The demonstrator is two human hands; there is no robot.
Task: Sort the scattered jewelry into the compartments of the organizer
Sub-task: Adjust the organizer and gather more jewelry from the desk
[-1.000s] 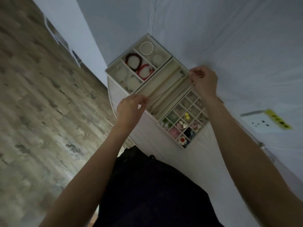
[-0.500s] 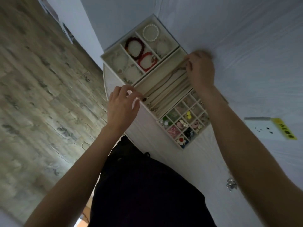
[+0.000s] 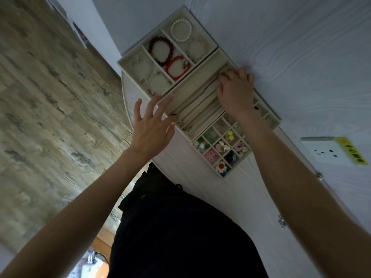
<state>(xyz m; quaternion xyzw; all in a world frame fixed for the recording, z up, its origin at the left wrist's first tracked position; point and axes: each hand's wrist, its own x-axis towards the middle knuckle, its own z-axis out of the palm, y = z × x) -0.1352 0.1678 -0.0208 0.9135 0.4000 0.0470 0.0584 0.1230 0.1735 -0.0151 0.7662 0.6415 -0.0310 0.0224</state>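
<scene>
Since half a second ago, the left hand (image 3: pixel 149 127) has been lifted off, fingers spread — a thin dark necklace (image 3: pixel 197 100) is pinched by the right hand (image 3: pixel 235 91) in the beige compartmented organizer (image 3: pixel 204 81)'s long slot; sorting looks nearly done.

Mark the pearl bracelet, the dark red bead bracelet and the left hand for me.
pearl bracelet (image 3: pixel 181 30): head view, inside its bead ring.
dark red bead bracelet (image 3: pixel 152 44): head view, on its beads.
left hand (image 3: pixel 151 127): head view, back of hand.

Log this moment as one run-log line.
left hand: open, spread beside organizer | right hand: fingers on necklace in long slot
</scene>
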